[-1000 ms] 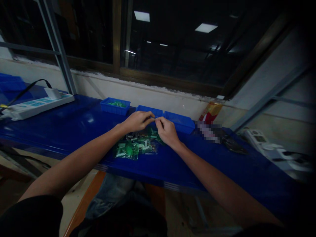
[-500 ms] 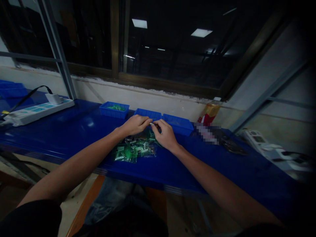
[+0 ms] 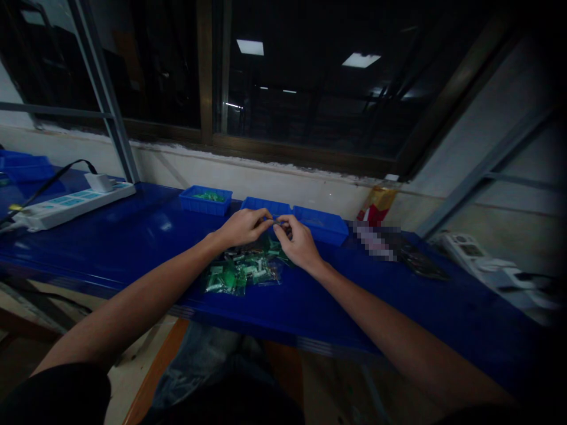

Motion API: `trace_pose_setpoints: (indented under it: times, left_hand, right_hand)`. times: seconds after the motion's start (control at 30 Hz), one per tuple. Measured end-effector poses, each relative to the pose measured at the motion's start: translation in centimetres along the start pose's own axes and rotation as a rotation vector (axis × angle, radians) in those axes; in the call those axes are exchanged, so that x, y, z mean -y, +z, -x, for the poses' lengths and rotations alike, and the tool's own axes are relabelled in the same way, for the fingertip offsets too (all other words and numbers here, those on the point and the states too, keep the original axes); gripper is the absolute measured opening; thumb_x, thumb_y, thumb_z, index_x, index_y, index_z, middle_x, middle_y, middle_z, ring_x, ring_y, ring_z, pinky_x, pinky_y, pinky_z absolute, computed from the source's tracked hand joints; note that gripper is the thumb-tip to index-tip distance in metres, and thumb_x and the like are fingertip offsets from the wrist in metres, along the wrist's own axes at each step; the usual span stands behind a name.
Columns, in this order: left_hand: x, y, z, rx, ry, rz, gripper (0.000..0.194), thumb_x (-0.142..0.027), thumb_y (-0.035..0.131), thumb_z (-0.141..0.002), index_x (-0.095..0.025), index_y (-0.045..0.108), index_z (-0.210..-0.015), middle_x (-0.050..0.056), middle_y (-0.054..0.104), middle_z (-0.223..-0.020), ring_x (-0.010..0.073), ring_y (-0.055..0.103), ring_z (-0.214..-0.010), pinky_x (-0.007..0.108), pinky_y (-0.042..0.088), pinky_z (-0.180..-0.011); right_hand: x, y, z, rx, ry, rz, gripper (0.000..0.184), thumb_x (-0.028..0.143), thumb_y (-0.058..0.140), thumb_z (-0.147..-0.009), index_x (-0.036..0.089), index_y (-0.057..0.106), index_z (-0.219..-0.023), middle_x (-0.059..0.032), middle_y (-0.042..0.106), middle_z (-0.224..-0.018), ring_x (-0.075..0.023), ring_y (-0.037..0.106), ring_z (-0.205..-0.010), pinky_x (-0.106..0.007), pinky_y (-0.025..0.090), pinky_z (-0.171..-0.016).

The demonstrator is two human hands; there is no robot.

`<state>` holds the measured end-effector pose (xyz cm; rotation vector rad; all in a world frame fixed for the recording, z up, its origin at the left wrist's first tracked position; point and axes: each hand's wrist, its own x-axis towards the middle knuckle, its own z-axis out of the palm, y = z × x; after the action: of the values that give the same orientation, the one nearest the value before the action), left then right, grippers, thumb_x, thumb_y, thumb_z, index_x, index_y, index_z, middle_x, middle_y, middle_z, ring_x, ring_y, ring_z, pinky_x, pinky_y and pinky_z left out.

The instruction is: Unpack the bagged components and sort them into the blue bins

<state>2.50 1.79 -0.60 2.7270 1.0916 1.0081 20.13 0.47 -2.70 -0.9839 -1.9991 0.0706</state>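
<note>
My left hand [image 3: 245, 226] and my right hand [image 3: 297, 241] meet fingertip to fingertip above the blue table. Both are pinched closed around something tiny between them, too small and dim to name. Below the hands lies a pile of small clear plastic bags [image 3: 241, 273] with green and white pieces inside. Behind the hands stand two blue bins, a left one [image 3: 261, 205] partly covered by my fingers and a right one [image 3: 323, 225]. A third blue bin [image 3: 204, 205], further left, has green pieces [image 3: 209, 196] in it.
A white power strip [image 3: 75, 203] with a plug and black cable lies at the left. To the right are a red and yellow bag [image 3: 376, 205], a dark packet [image 3: 423, 261] and white plugged-in devices [image 3: 491, 265]. The blue table [image 3: 376, 301] ends at a wall under a window.
The fingers have shifted slightly around the small thing; a pale sliver that showed between them half a second ago is now hidden. The view has tilted up a little.
</note>
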Motion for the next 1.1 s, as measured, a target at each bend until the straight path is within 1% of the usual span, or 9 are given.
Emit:
trace_pose_setpoints:
  times: [0.1,0.27,0.37,0.43,0.6,0.8,0.93,1.0,1.1]
  left_hand:
    - [-0.12,-0.15,-0.02,0.005,-0.011,-0.011,0.030,-0.035,0.038,-0.088,-0.013,0.058,-0.092,0.001,0.058,-0.059,0.0102,0.051,-0.050,0.022,0.031,-0.049]
    - [-0.11,-0.13,-0.12,0.002,0.013,-0.056,0.034,-0.035,0.035,-0.089,-0.013,0.059,-0.077,0.001,0.056,-0.058,0.0098,0.048,-0.050,0.023,0.030,-0.049]
    - [-0.05,-0.13,-0.13,-0.001,0.012,-0.062,0.038,-0.035,0.033,-0.089,-0.014,0.058,-0.071,0.001,0.055,-0.058,0.0100,0.049,-0.051,0.023,0.031,-0.051]
    - [-0.05,-0.17,-0.09,-0.007,0.004,-0.047,0.037,-0.036,0.033,-0.090,-0.014,0.058,-0.074,0.001,0.056,-0.059,0.0101,0.049,-0.052,0.023,0.032,-0.051]
    - [-0.12,-0.17,0.04,-0.010,0.020,0.052,0.031,-0.034,0.042,-0.085,-0.015,0.050,-0.108,0.000,0.060,-0.068,0.0108,0.053,-0.057,0.021,0.035,-0.052]
    - [-0.08,-0.01,-0.06,-0.013,0.046,0.032,0.025,-0.030,0.043,-0.085,-0.016,0.053,-0.103,0.002,0.062,-0.071,0.0109,0.054,-0.059,0.022,0.036,-0.053]
    - [-0.20,-0.22,-0.07,-0.031,0.014,-0.017,0.027,-0.034,0.041,-0.087,-0.015,0.057,-0.096,0.001,0.060,-0.062,0.0103,0.051,-0.052,0.022,0.032,-0.049]
    - [-0.30,-0.37,-0.08,-0.036,-0.001,-0.041,0.029,-0.035,0.038,-0.088,-0.014,0.058,-0.091,0.000,0.058,-0.058,0.0097,0.048,-0.048,0.022,0.030,-0.048]
    - [-0.45,-0.49,-0.12,-0.028,0.003,-0.068,0.031,-0.034,0.036,-0.089,-0.014,0.059,-0.083,0.001,0.056,-0.057,0.0097,0.047,-0.048,0.023,0.029,-0.048]
  right_hand:
    - [-0.15,0.19,0.16,0.009,-0.001,-0.037,0.028,0.029,0.052,-0.079,0.019,0.045,-0.104,0.0011,0.054,-0.068,-0.0148,0.055,-0.063,-0.027,0.042,-0.060]
    - [-0.33,0.35,0.18,0.014,-0.009,-0.002,0.013,0.025,0.050,-0.079,0.020,0.050,-0.091,0.0013,0.053,-0.064,-0.0144,0.054,-0.061,-0.026,0.042,-0.058]
    - [-0.29,0.39,0.16,0.015,-0.009,0.017,0.011,0.028,0.048,-0.082,0.020,0.052,-0.089,0.0006,0.054,-0.064,-0.0147,0.054,-0.061,-0.026,0.041,-0.058]
    - [-0.22,0.38,0.15,0.016,-0.008,0.030,0.013,0.029,0.046,-0.083,0.020,0.053,-0.089,-0.0003,0.056,-0.065,-0.0153,0.054,-0.062,-0.026,0.041,-0.059]
    - [0.01,0.15,0.03,0.019,-0.006,0.052,0.018,0.030,0.041,-0.086,0.019,0.055,-0.083,-0.0024,0.060,-0.069,-0.0161,0.056,-0.065,-0.026,0.039,-0.058]
    - [0.17,-0.10,-0.01,0.020,0.005,0.051,0.024,0.030,0.036,-0.088,0.020,0.053,-0.074,-0.0011,0.058,-0.063,-0.0161,0.057,-0.063,-0.026,0.038,-0.057]
    - [0.12,0.05,0.14,0.003,0.028,0.002,0.018,0.033,0.043,-0.086,0.020,0.051,-0.095,0.0006,0.055,-0.063,-0.0151,0.055,-0.060,-0.026,0.040,-0.057]
    - [0.11,0.16,0.22,-0.004,0.024,-0.028,0.026,0.032,0.048,-0.083,0.019,0.046,-0.105,0.0018,0.053,-0.064,-0.0145,0.054,-0.060,-0.026,0.041,-0.058]
    - [0.13,0.26,0.26,0.004,0.005,-0.042,0.027,0.029,0.051,-0.080,0.020,0.044,-0.105,0.0029,0.051,-0.063,-0.0140,0.053,-0.059,-0.025,0.041,-0.058]
